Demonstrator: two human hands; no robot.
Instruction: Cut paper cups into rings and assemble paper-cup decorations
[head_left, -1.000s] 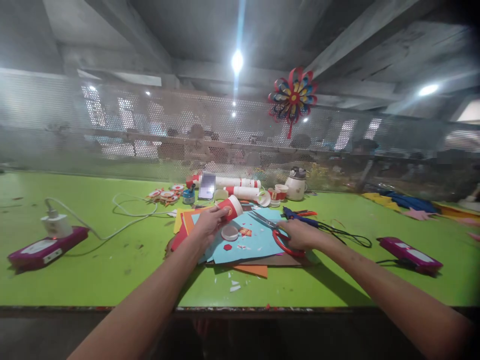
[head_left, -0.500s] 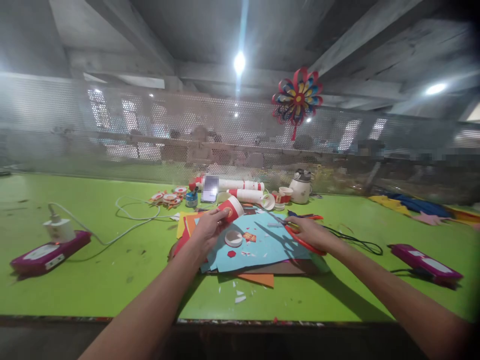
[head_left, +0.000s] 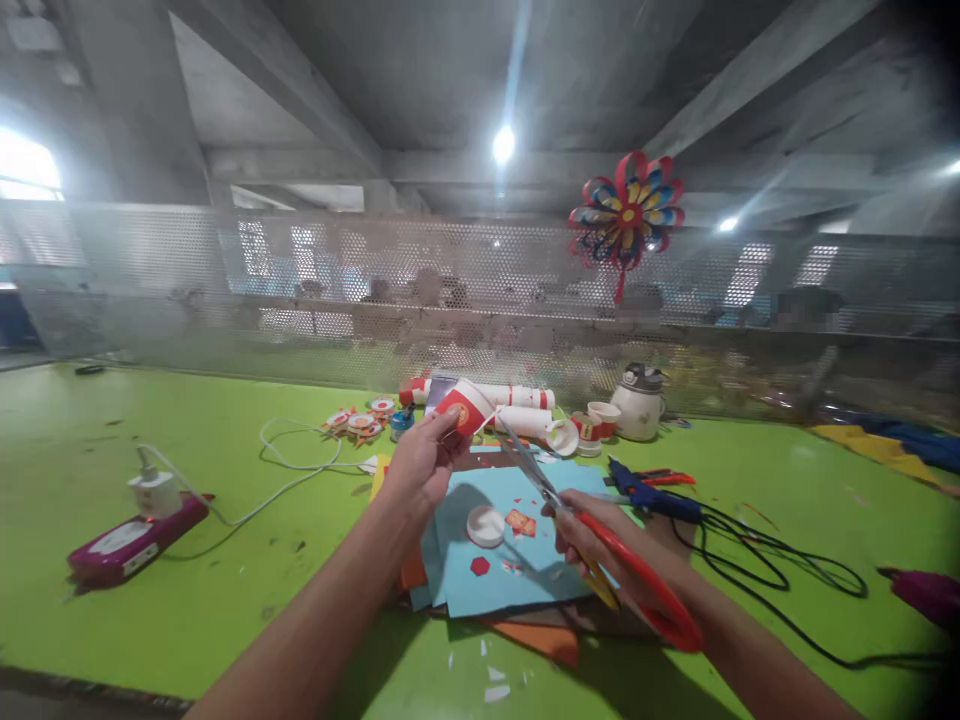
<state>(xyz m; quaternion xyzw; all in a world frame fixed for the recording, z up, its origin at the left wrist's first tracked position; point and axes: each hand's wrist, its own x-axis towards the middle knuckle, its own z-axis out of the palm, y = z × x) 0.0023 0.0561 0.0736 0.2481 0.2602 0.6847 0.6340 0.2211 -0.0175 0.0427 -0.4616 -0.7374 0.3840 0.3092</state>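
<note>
We work over a green counter (head_left: 225,570), which carries a stack of coloured sheets with a blue sheet (head_left: 465,590) uppermost. Above it, we hold the scissors (head_left: 552,494) in the right grip (head_left: 589,535), closed around the handles. We judge them stiff and the heavier item; hold by the handle loops. Long axis: oblique, blades directed forward and to the left, handles back toward us and to the right. The blades appear slightly parted.

The left grip (head_left: 426,465) is pinched on the red paper cup (head_left: 463,408), raised over the far left part of the stack. We expect the cup to be light, thin-walled and easily crushed; hold it by the side wall with mild pressure. Long axis: tilted, its white-edged end facing right, near the blade tips. Contact there cannot be confirmed.

On the blue sheet lie a shallow white round piece (head_left: 486,526) and, smaller, a red hexagonal scrap (head_left: 480,567).
</note>
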